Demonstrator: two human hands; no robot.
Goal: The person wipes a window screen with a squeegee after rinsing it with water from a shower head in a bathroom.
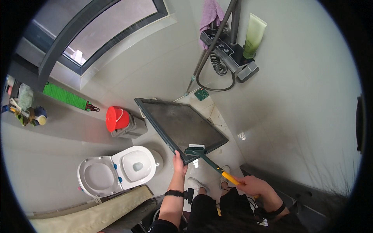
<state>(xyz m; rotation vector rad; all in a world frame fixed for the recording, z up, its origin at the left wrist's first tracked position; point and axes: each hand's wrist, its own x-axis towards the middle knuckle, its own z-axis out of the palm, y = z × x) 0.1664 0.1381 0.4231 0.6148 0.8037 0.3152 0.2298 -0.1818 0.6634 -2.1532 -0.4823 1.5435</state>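
A framed mesh window screen leans at a slant in front of me, its dark frame around a grey, dusty-looking mesh. My left hand grips the frame near its lower corner. In my right hand is the yellow handle of a long cleaning brush with a dark green shaft. The green brush head, edged by a white strip, rests against the screen close to that same corner. How the far side of the screen is supported is hidden.
To the left stands a toilet, its lid raised. Beyond it, a red bucket sits on a grey bin. A shower unit with a looped hose holds a green tube. A green mop pad hangs by the window.
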